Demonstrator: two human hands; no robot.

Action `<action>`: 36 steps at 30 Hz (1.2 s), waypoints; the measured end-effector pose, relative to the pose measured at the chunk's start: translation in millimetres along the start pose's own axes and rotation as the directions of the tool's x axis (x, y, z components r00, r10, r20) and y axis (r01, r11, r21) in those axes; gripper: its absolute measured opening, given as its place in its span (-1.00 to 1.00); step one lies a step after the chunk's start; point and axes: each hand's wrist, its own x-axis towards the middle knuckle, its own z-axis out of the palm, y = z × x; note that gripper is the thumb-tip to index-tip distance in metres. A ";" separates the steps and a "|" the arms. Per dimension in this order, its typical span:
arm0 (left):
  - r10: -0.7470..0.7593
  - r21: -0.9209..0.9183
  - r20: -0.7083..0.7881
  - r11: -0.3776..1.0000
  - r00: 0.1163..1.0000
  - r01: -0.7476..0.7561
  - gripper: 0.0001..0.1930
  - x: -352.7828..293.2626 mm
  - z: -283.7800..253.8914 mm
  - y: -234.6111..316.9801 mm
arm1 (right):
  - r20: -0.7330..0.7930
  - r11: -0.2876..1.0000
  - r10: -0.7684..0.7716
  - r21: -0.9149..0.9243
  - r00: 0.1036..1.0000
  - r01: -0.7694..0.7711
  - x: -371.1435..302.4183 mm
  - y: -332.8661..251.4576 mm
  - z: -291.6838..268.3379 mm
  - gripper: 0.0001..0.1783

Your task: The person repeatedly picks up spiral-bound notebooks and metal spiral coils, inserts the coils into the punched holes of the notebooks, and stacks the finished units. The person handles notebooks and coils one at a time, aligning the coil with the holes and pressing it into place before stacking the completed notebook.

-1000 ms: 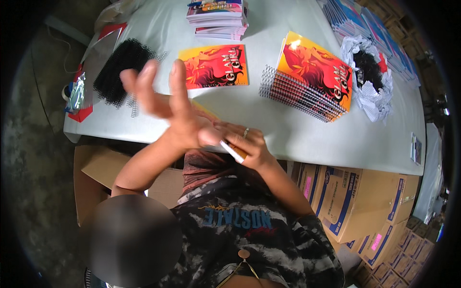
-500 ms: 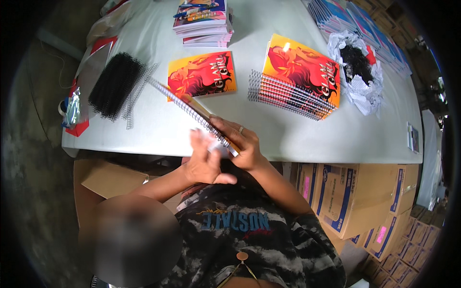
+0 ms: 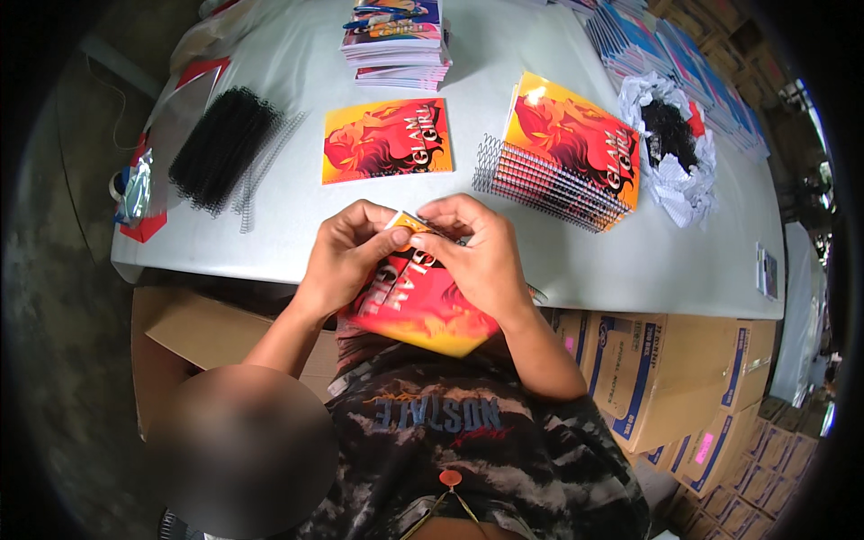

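Note:
A spiral notebook [image 3: 427, 310] with a red and yellow cover is held over the table's near edge, its cover upside down to me. My left hand [image 3: 342, 261] pinches one far corner of it between thumb and fingers. My right hand [image 3: 481, 256] grips the same end, and the two thumbs nearly meet there. Most of the notebook's spiral is hidden behind my right hand. Beyond my hands lies a similar notebook [image 3: 387, 141], flat on the table. To the right, a stack of spiral-bound notebooks [image 3: 576, 135] has its coils fanned toward me.
A pile of black plastic coils [image 3: 225, 148] and a loose coil [image 3: 261, 180] lie at the left. Pens [image 3: 387, 16] rest on a stack of booklets [image 3: 400, 58]. Crumpled paper [image 3: 670, 189] holds black scraps [image 3: 669, 135]. Cardboard boxes [image 3: 670, 378] stand below the table [image 3: 270, 252].
The notebook has turned from a slanted edge-on pose to show its cover, lower toward me. My left hand, formerly loose beside the coil, now pinches the notebook's end along with my right.

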 end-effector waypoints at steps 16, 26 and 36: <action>0.025 -0.077 0.070 0.997 0.997 -0.020 -0.89 16.2 8.6 -33.5 | 0.252 0.927 0.069 -0.375 0.965 0.032 -15.7 10.8 -29.7 -0.33; 0.001 -0.077 0.137 0.997 0.991 0.010 -0.90 17.6 6.8 -26.2 | 0.063 0.970 0.049 -0.241 0.997 -0.033 -17.7 7.3 -24.6 -0.76; -0.043 0.050 0.269 0.998 0.962 0.030 -0.89 24.1 5.5 -14.6 | -0.154 1.000 0.020 0.008 0.988 -0.019 -28.1 22.5 -16.6 -0.84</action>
